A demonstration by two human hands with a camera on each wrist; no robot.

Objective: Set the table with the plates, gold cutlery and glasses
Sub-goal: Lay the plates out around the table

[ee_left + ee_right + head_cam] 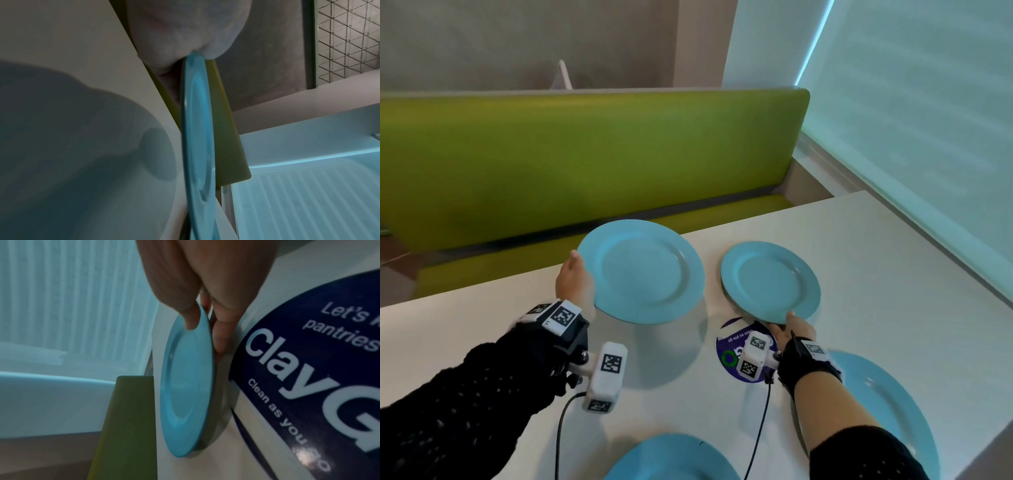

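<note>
My left hand (573, 282) grips the near-left rim of a large light-blue plate (642, 272), held level a little above the white table (876, 260); the left wrist view shows that plate (196, 129) edge-on, pinched by the hand (185, 32). My right hand (792, 327) pinches the near rim of a smaller blue plate (770, 282), thumb on top; in the right wrist view this plate (188, 382) lies low at the table, fingers (223, 331) under its rim. Two more blue plates rest near me, one at the front (671, 457) and one at the right (883, 404).
A round dark-blue sticker (732, 346) with white lettering lies on the table by my right wrist. A green upholstered bench (585, 154) runs behind the table's far edge. A window blind (928, 120) fills the right side.
</note>
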